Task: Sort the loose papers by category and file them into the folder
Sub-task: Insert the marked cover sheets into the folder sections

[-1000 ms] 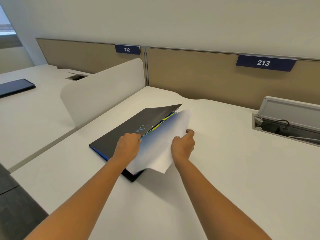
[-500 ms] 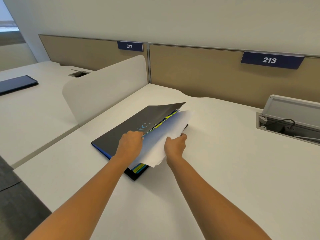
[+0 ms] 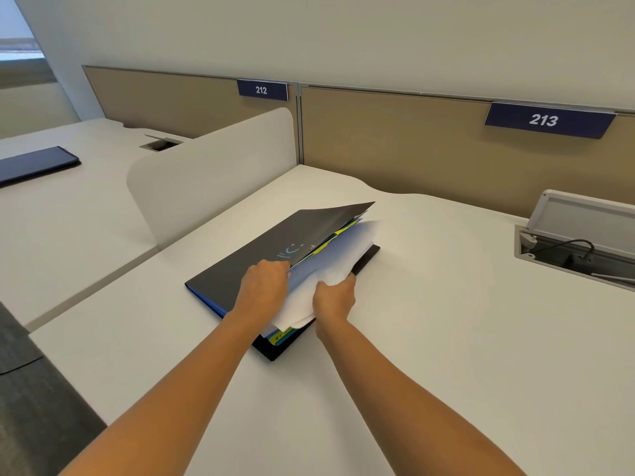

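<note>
Two hands meet at the dark folder [image 3: 240, 269] lying on the white bench [image 3: 446, 338]. Left hand [image 3: 264, 290] curls closed on the near edge of the folder's raised cover, holding it ajar. Right hand [image 3: 335, 298], just right of it, pinches a white paper [image 3: 336, 259] lying partly inside the folder, above yellow and blue sheets [image 3: 281, 336] at its near corner.
</note>
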The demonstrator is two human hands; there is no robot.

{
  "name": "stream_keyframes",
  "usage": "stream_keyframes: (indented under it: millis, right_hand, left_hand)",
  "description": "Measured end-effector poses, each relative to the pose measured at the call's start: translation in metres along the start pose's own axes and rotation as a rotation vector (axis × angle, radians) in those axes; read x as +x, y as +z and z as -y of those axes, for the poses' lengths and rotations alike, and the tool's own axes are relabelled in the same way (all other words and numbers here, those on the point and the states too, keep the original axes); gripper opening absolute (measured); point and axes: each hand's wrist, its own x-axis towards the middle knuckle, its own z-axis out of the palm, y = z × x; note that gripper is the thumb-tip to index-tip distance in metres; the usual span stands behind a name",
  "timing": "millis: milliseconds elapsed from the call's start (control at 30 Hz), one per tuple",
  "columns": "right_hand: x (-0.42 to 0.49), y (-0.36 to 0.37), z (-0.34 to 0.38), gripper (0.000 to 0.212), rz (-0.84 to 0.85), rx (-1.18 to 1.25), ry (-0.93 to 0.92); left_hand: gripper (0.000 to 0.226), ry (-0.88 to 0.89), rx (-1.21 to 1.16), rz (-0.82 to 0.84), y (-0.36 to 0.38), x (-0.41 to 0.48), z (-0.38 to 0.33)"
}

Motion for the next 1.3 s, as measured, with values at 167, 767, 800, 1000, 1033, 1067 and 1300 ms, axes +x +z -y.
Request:
stream_keyframes:
  millis: [167, 767, 800, 1000, 1033, 1067, 1300]
  right_hand:
    - [0.008, -0.001, -0.008, 0.042, 0.111, 0.109, 0.153]
    - [0.026, 0.022, -0.006, 0.039, 0.252, -0.288, 0.002]
    - [0.027, 0.016, -0.004, 0.036, 0.185, -0.323, -0.061]
    - [0.026, 0.014, -0.005, 0.036, 0.150, -0.376, -0.122]
    - [0.027, 0.017, -0.006, 0.036, 0.159, -0.377, -0.112]
    - [0.028, 0.020, -0.006, 0.037, 0.164, -0.373, -0.107]
    - [0.038, 0.011, -0.013, 0.041, 0.301, -0.522, -0.158]
  left_hand:
    - [0.028, -0.007, -0.005, -0.010, -0.003, -0.001, 0.000]
    - [0.021, -0.021, 0.054, 0.062, 0.001, -0.008, -0.014]
    - [0.022, -0.024, 0.050, 0.059, 0.001, -0.007, -0.013]
    - [0.023, -0.023, 0.026, 0.054, 0.000, -0.007, -0.017]
    - [0.022, -0.019, 0.024, 0.054, 0.000, -0.008, -0.017]
    - [0.023, -0.016, 0.018, 0.052, 0.000, -0.009, -0.017]
    - [0.024, -0.024, 0.008, 0.031, 0.003, -0.012, -0.014]
